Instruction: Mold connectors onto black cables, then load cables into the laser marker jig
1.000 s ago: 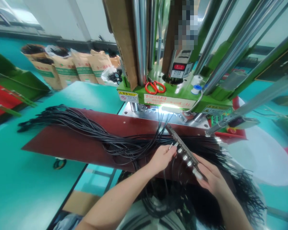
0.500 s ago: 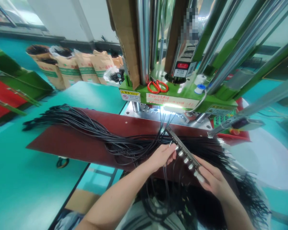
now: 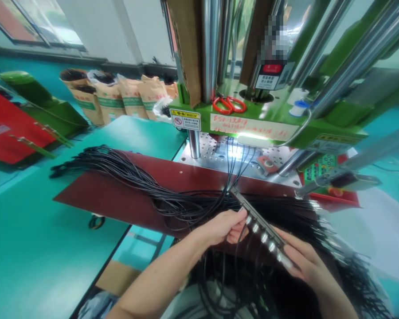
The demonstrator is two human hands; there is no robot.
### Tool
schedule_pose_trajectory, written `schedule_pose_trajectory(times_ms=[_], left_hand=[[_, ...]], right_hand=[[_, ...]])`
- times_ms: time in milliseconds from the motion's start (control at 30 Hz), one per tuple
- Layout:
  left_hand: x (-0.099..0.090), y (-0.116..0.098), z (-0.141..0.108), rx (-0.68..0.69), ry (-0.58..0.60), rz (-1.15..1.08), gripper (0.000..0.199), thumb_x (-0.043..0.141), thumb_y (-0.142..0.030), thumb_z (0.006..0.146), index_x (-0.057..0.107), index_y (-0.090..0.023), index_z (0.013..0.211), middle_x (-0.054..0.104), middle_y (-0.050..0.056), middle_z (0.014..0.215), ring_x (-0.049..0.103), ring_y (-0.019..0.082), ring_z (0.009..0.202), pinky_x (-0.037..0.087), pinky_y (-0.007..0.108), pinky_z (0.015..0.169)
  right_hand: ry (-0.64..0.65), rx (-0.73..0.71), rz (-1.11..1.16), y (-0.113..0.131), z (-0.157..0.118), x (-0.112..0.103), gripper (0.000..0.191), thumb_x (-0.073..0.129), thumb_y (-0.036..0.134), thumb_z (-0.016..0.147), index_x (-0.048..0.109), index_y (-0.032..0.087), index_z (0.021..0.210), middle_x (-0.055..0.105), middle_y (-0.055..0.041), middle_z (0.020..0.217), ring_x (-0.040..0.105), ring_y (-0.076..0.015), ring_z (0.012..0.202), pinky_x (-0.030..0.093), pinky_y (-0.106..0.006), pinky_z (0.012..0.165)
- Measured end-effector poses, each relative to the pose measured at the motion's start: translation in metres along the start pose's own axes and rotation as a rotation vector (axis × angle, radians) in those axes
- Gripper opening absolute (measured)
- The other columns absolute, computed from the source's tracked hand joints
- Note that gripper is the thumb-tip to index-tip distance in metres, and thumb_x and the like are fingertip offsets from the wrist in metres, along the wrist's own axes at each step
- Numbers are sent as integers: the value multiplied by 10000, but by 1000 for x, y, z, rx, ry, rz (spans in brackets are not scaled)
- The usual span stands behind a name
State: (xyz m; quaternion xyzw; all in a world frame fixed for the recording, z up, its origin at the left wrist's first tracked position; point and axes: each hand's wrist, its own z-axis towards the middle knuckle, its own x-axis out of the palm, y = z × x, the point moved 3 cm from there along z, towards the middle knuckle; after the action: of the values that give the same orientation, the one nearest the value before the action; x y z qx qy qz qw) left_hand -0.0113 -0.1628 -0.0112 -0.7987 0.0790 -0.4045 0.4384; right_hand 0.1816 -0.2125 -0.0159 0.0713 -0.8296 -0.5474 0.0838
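Note:
My right hand (image 3: 302, 257) is closed round the near end of a long metal bar (image 3: 257, 215), which slants across the front of the brown board. A row of shiny round metal pieces (image 3: 264, 238) runs along the bar's near side. My left hand (image 3: 231, 226) pinches at that side, partway along the bar, with thumb and forefinger touching it. A thin black cable (image 3: 243, 231) hangs from its fingers; the cable's tip is hidden. More black cables (image 3: 182, 204) lie bundled across the brown board (image 3: 96, 199), behind and left of my hands.
A green press (image 3: 216, 117) stands ahead, with red-handled scissors (image 3: 229, 105) and a spool (image 3: 299, 108) on its ledge. Several cables lead under it. At right are a control box (image 3: 322, 170) and a white basin (image 3: 369, 230). Paper sacks (image 3: 109, 97) stand behind the green table (image 3: 29, 248).
My left hand has moved in against the bar, and the silver cable tip that showed above its fingers is now out of sight. The whole view has shifted slightly.

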Motion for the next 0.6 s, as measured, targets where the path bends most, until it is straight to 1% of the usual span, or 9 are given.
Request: schedule_pose_trajectory(times_ms=[67,133,167,200,267,333,367,500,600], left_hand=[[0,-2,-4,-25,44,-41,593,496,-646,704,193,-196,466,151,-88,429,144,27,371,39,207,405],[-2,-2,-7,-35,47,-22,594,510,-647,693,206,-191,462,161,-86,425,143,24,375,30,211,415],[-4,-2,-8,-33,31,-1,594,517,-651,684,215,-191,462,170,-86,420,148,24,373,33,212,415],[-6,-1,-9,-30,11,27,594,525,-657,672,224,-190,461,179,-86,414,158,25,371,42,212,412],[-10,1,-10,-14,-21,95,596,536,-672,647,244,-189,455,193,-87,404,187,27,369,74,210,402],[-14,3,-11,5,-20,156,594,531,-677,645,261,-186,449,206,-86,402,218,32,372,113,207,397],[-15,4,-11,12,-16,183,588,521,-674,657,272,-183,451,215,-84,404,230,33,375,130,205,397],[-19,7,-11,16,-36,301,563,458,-658,716,324,-169,472,265,-74,430,261,35,387,182,197,398],[-19,7,-11,9,-64,363,574,443,-687,696,346,-166,476,303,-64,429,285,40,393,210,193,395]], right_hand=[[9,1,-33,-1,0,-1,500,601,459,770,555,217,1204,577,-39,631,285,-41,401,169,-157,363],[-3,-17,-117,-3,1,-3,466,575,455,791,555,241,1205,639,-74,799,359,-50,405,224,-158,345],[-2,-54,-183,-2,1,-5,442,561,443,804,558,249,1202,648,-88,902,432,-71,436,289,-167,351],[13,-114,-258,-1,2,-6,421,550,423,817,560,253,1201,640,-94,997,516,-105,505,376,-187,393],[73,-252,-403,2,2,-7,397,531,377,835,550,254,1213,601,-86,1127,615,-192,747,500,-245,587],[130,-340,-508,4,2,-8,408,524,348,841,528,242,1235,588,-74,1156,598,-242,924,506,-286,744],[143,-355,-542,4,2,-9,421,522,343,841,513,237,1249,593,-68,1149,589,-252,955,504,-294,770],[150,-368,-595,7,0,-11,447,513,352,843,486,226,1272,628,-54,1089,590,-261,964,502,-311,799],[172,-355,-586,7,1,-11,442,514,355,840,495,232,1264,605,-59,1131,587,-261,969,497,-323,813]])
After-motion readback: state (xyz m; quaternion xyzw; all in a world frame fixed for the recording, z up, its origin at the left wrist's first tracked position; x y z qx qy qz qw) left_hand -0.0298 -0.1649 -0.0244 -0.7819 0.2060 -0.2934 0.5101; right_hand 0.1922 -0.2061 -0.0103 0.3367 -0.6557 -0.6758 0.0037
